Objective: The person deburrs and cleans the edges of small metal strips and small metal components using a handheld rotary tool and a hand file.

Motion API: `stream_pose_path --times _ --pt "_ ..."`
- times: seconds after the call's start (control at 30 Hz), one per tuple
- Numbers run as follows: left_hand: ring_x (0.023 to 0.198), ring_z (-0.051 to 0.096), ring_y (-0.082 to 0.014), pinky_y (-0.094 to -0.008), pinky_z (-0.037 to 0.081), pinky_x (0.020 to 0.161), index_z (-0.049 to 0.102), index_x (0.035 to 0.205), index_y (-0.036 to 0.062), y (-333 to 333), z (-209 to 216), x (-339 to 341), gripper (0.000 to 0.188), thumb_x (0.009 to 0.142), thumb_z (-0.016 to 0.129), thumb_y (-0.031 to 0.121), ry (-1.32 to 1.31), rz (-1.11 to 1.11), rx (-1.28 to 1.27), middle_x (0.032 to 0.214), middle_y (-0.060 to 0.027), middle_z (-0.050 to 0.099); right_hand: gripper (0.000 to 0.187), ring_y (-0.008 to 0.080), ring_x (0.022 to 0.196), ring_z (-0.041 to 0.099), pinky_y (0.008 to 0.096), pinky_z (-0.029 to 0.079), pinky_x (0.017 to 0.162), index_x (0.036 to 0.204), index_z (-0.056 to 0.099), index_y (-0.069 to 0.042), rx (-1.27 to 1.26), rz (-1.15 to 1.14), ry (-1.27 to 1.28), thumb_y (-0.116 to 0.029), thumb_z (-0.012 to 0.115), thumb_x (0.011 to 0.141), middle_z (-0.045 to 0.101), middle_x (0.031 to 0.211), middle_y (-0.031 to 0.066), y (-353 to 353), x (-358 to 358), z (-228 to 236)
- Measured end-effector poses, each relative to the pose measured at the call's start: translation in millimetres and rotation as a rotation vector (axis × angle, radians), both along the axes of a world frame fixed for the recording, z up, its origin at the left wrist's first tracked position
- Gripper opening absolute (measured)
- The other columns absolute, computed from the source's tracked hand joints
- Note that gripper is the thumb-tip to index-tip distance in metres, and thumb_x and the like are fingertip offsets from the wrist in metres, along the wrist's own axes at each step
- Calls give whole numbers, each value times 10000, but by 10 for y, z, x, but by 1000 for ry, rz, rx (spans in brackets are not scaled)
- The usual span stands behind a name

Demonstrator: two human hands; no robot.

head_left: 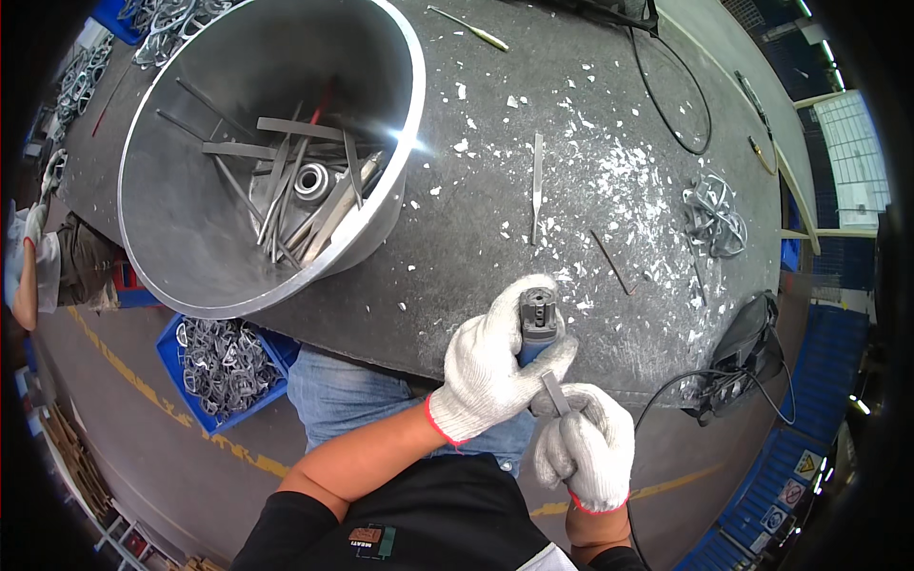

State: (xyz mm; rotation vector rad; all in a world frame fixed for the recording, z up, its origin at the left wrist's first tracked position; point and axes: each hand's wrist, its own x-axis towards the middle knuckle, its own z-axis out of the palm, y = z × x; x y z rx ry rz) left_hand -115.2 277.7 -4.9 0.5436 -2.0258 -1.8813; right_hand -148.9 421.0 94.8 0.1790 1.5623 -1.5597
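Note:
My left hand (481,371), in a white knit glove with a red cuff, is closed around a blue hand-held power tool (538,319) with a dark metal head. The tool stands upright at the table's near edge. My right hand (595,447), gloved the same way, pinches a short flat grey metal strip (555,392) just below the tool; the strip's lower part is hidden in the fingers. Beyond the hands, a flat file-like metal tool (537,181) lies on the dark table (457,276), with a thin bent rod (612,262) to its right.
A big metal bucket (176,257) holding metal bars stands at left. White flakes (619,190) litter the table. Thin metal parts (714,217) and a black bag (747,333) with a cable lie right. A blue crate (276,357) of metal parts and another person (29,257) are left.

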Motion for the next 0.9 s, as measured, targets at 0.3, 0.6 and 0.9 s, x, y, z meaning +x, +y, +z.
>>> stream_pose_path --times 0.3,0.6,0.9 --pt "909 760 -156 -308 585 811 542 1358 51 -1 -3 16 575 851 810 92 -21 -1 8 966 -52 765 258 134 521 582 266 476 515 1171 591 140 30 39 80 11 478 979 609 667 112 20 41 -40" --pt "835 761 -162 -308 586 755 541 1340 33 3 -3 -16 554 844 787 56 53 20 -16 933 -53 755 186 159 686 596 266 492 628 845 673 100 72 -116 909 58 539 723 637 787 120 -118 -292 -35" --pt "840 762 -232 -344 591 774 530 1336 -5 -2 -70 56 614 801 820 73 171 -11 -9 961 -111 743 256 106 687 672 210 513 565 1171 700 73 55 137 505 -60 688 953 734 877 109 -912 -926 278"
